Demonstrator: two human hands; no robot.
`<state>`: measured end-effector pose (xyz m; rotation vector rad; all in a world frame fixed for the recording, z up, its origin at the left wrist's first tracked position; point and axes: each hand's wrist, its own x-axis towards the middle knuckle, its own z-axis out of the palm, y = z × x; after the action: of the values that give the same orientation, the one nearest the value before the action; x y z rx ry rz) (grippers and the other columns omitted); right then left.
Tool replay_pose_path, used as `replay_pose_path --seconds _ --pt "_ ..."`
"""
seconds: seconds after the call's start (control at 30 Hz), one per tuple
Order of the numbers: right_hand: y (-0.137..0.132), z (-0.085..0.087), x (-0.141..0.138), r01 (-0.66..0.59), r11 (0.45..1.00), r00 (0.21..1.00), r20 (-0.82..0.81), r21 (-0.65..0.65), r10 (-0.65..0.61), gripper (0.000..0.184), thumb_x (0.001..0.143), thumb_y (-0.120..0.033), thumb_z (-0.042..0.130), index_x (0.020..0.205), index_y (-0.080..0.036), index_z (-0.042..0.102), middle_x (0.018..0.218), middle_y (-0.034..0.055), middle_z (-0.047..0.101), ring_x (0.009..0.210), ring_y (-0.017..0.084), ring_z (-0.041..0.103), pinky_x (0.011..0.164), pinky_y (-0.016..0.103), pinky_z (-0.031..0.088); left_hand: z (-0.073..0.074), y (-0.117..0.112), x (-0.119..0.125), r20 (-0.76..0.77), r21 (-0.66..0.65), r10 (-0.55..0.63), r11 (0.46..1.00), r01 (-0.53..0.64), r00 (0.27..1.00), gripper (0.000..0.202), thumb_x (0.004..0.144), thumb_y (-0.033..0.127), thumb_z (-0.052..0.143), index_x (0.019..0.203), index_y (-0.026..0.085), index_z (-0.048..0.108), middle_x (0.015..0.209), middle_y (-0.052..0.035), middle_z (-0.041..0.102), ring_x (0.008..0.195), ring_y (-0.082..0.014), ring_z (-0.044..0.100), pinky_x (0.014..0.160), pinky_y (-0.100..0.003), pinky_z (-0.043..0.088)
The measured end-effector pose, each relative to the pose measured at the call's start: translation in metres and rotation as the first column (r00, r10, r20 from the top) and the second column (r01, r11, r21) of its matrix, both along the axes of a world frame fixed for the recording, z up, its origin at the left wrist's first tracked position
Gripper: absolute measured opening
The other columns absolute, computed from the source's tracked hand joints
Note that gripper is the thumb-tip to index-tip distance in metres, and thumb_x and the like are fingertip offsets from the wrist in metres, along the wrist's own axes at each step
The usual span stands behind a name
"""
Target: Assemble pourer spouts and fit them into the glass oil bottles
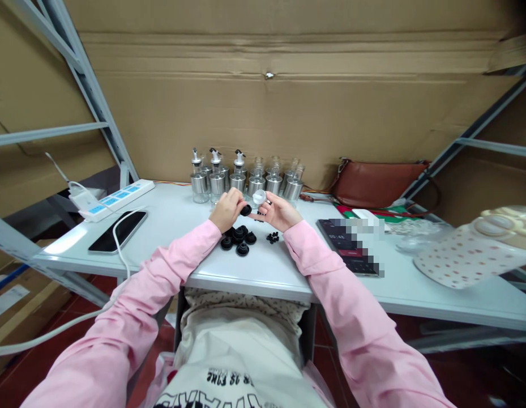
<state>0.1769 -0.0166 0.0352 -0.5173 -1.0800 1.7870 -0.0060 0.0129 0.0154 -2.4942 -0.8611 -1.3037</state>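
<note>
Above the middle of the white table, my left hand is closed on a round black stopper. Close beside it, my right hand grips a small white cap, its hollow side facing me. The stopper and the cap are apart. Below my left hand lies a cluster of several black stoppers. Under my right hand is a small pile of tiny black pieces. Behind both hands stand rows of glass bottles with metal sleeves; a few at the left carry pourer tops.
A power strip and a phone with a white cable lie at the left. To the right are a second phone, a brown bag, clear plastic and a dotted white container. Cardboard walls the back.
</note>
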Motion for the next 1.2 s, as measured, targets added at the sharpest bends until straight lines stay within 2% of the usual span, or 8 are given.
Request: replay_pose_path --seconds 0.2,0.37,0.57,0.73,0.87,1.0,1.1,1.2 --pt "0.001 -0.002 -0.004 0.05 0.998 0.998 0.024 0.023 -0.051 0.022 0.073 -0.03 0.061 0.069 -0.02 0.042 0.049 -0.0081 0.039 0.049 0.006 0.043 0.068 0.029 0.047 -0.003 -0.004 0.006 0.047 -0.039 -0.073 0.996 0.075 0.996 0.024 0.091 0.033 0.03 0.075 0.018 0.039 0.076 -0.0045 0.047 0.071 -0.0145 0.046 0.067 -0.029 0.04" --pt "0.003 -0.005 -0.003 0.055 0.997 0.997 0.05 0.048 -0.057 0.021 0.072 -0.031 0.062 0.071 -0.019 0.044 0.05 -0.0074 0.04 0.048 0.006 0.043 0.057 0.022 0.043 -0.006 -0.008 0.009 0.067 -0.13 -0.171 0.975 0.178 0.983 0.021 0.091 0.031 0.031 0.076 0.018 0.04 0.073 -0.0006 0.045 0.066 -0.0109 0.045 0.063 -0.023 0.04" --pt "0.003 -0.005 -0.003 0.079 0.996 0.991 0.106 0.041 -0.083 0.026 0.067 -0.033 0.066 0.076 -0.019 0.047 0.049 -0.0072 0.044 0.05 0.007 0.048 0.057 0.023 0.044 -0.008 -0.009 0.007 0.013 -0.183 -0.207 0.961 0.206 0.978 0.021 0.089 0.033 0.037 0.08 0.017 0.045 0.074 -0.0006 0.044 0.066 -0.011 0.046 0.064 -0.023 0.041" --pt "0.005 -0.005 0.0 0.109 0.992 0.988 0.106 0.057 -0.115 0.03 0.065 -0.035 0.068 0.077 -0.019 0.046 0.049 -0.0074 0.046 0.048 0.007 0.048 0.052 0.021 0.043 -0.008 -0.011 0.007 -0.029 -0.251 -0.287 0.929 0.271 0.958 0.023 0.087 0.037 0.041 0.091 0.015 0.048 0.079 -0.0027 0.047 0.069 -0.0125 0.049 0.067 -0.025 0.044" --pt "0.005 -0.004 0.002 0.068 0.996 0.99 0.121 0.064 -0.076 0.03 0.065 -0.036 0.068 0.08 -0.019 0.047 0.05 -0.0069 0.048 0.048 0.007 0.049 0.052 0.022 0.045 -0.009 -0.009 0.008 -0.013 -0.235 -0.322 0.921 0.31 0.947 0.022 0.089 0.033 0.038 0.09 0.015 0.05 0.08 -0.0034 0.05 0.071 -0.0122 0.051 0.069 -0.024 0.044" --pt "0.002 -0.003 0.0 0.054 0.996 0.992 0.112 0.076 -0.062 0.029 0.066 -0.035 0.067 0.079 -0.018 0.048 0.05 -0.0066 0.048 0.05 0.009 0.052 0.055 0.025 0.047 -0.007 -0.009 0.007 0.039 -0.191 -0.302 0.933 0.303 0.953 0.023 0.09 0.03 0.035 0.082 0.016 0.05 0.074 -0.0021 0.051 0.069 -0.0116 0.05 0.068 -0.024 0.043" --pt "0.002 -0.003 0.0 0.096 0.993 0.992 0.075 0.076 -0.102 0.028 0.066 -0.035 0.068 0.077 -0.018 0.047 0.05 -0.007 0.048 0.05 0.008 0.053 0.056 0.024 0.047 -0.004 -0.013 0.006 0.047 -0.193 -0.299 0.933 0.302 0.953 0.017 0.087 0.029 0.042 0.089 0.015 0.05 0.078 -0.0029 0.051 0.07 -0.0119 0.05 0.069 -0.025 0.043" --pt "0.005 -0.003 0.001 0.118 0.99 0.992 0.044 0.083 -0.122 0.027 0.067 -0.035 0.067 0.077 -0.019 0.048 0.05 -0.0073 0.047 0.049 0.007 0.052 0.054 0.022 0.046 -0.002 -0.017 0.006 0.022 -0.19 -0.359 0.915 0.356 0.933 0.022 0.082 0.025 0.048 0.101 0.014 0.048 0.089 -0.0055 0.051 0.074 -0.0123 0.051 0.071 -0.026 0.044"
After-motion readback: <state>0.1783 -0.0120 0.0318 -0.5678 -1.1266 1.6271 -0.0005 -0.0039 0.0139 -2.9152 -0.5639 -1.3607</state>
